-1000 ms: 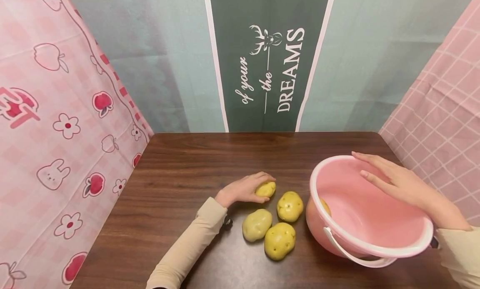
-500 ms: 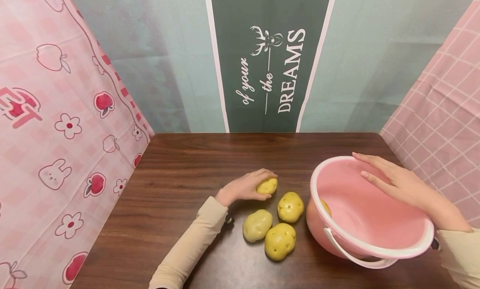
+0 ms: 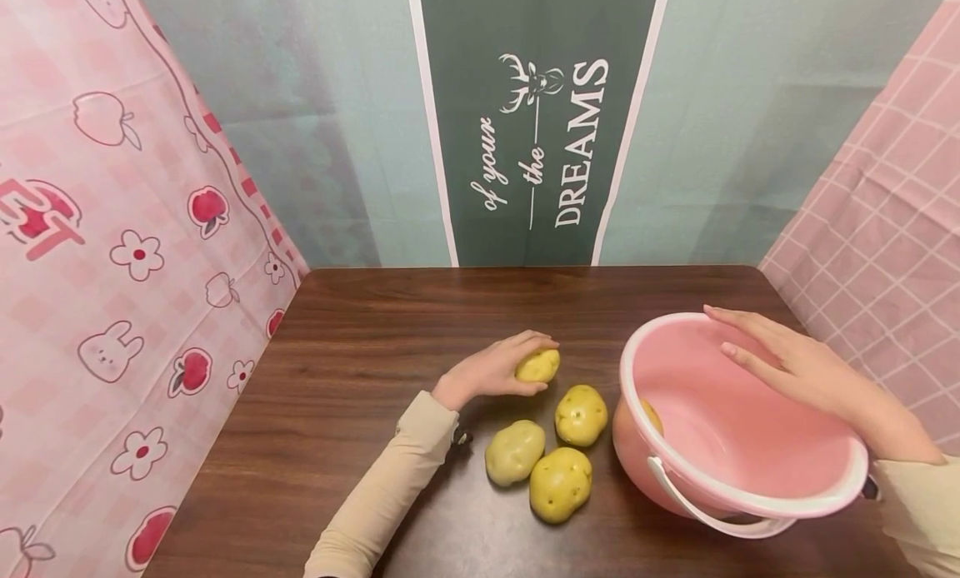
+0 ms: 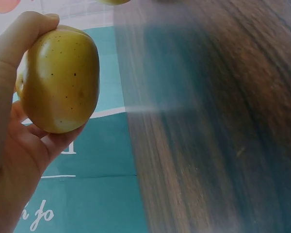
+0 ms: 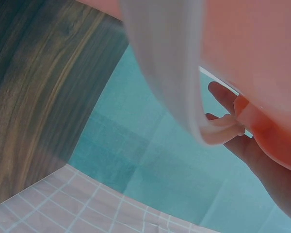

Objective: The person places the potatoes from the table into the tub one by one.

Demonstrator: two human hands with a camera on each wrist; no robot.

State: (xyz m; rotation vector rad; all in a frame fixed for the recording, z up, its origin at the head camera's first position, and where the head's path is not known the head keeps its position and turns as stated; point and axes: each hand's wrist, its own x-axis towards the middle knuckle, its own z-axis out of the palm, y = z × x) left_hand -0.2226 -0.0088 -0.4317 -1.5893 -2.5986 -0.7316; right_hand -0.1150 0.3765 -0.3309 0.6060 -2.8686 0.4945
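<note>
Brown wood-grain bench (image 3: 360,336) carries everything; anything round that is knocked could roll on it. Pink bucket (image 3: 633,465) stands at its right side, white handle (image 3: 738,528) hanging outside the near rim; tipping, in my judgement, would come from load on one side. Right hand (image 3: 810,366) rests on the far right of that rim, fingers nearly straight, thumb spread away over the mouth; a hard press there might tilt or slide the bucket. Left hand (image 3: 487,374) has its fingers curled round the held potato (image 3: 538,366), left of the bucket and seemingly off the bench; shiny, rounded skin could let it slip if the hold loosens. Front potato (image 3: 581,416) sits between it and the bucket; a low path rightward could clip that one or the rim. Pale potato (image 3: 515,453) and lower potato (image 3: 561,485) lie close together, nearer the person; bumping one could shift both. Yellowish piece (image 3: 651,416) inside the bucket, mostly hidden, probably potato; a drop from height might bruise it.
</note>
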